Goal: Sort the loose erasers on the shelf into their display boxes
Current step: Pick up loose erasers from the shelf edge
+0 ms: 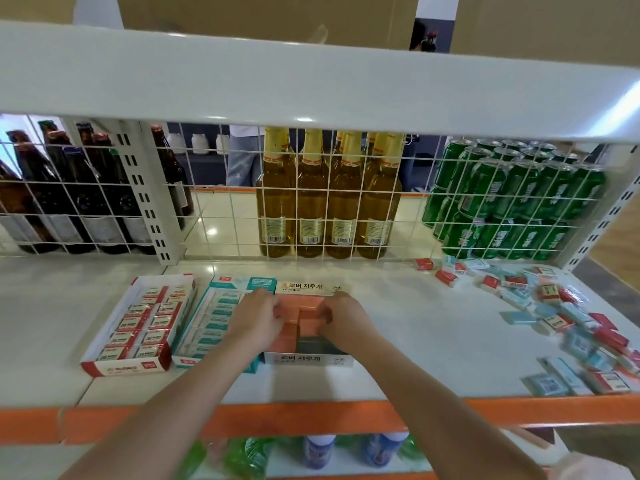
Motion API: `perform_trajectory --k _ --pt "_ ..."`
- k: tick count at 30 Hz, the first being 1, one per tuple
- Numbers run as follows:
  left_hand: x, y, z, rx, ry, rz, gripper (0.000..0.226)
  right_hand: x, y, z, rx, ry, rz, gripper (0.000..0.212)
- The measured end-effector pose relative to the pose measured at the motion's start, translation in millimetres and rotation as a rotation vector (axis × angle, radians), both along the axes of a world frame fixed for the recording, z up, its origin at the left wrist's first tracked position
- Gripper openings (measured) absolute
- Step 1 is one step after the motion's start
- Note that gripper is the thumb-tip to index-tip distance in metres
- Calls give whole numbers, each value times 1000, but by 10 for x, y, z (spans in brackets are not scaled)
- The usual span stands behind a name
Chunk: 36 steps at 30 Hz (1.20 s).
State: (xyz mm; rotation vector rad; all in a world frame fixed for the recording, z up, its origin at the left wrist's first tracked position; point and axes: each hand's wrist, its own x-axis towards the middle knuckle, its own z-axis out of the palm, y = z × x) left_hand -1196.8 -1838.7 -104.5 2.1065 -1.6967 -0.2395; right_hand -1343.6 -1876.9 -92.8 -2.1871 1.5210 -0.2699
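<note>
Pink erasers [304, 315] are being squared inside the Korean-labelled box [313, 359], pinched between left hand [258, 317] and right hand [341, 318]. Next, loose erasers [561, 306] at three o'clock must be fetched.

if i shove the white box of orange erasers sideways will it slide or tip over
The low white cardboard display box of orange block erasers sits flat on the glossy white shelf, so it would probably slide, not tip. Its thin walls may flex. The stacked orange erasers look uneven, so some might shift.
</note>
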Motion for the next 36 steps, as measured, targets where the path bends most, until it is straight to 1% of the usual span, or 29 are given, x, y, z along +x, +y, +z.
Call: perform_trajectory --k 2,5,9,14,16,19,23,25,29,36 --pt "54 -17 -1 17 -44 -44 20 16 -16 3 -6 34 10 25" --pt "116 -32 24 41 -94 -131 25 30 -43 14 11 37 25 18" --pt "144 -31 49 66 -151 -233 29 33 -82 55 49 33 64 16" --pt "130 -49 59 59 -198 -235 24 18 -154 65 76 -103 -8 20" --pt "126 -59 58 56 -206 -243 22 25 -163 55 65 -113 -31 21" --pt "127 -70 65 61 -211 -264 24 46 -166 36 34 -131 -73 18" --pt "127 -77 66 68 -228 -307 32 86 -152 40 14 -75 -41 19" --pt "124 -87 65 71 -236 -305 33 74 -151 68 22 -54 -4 21" --pt "106 -99 72 83 -248 -296 33 45 -154 96 -38 10 61 23" --pt "50 -66 81 77 -206 -233 35 -1 -146 50 -60 -17 44 19"
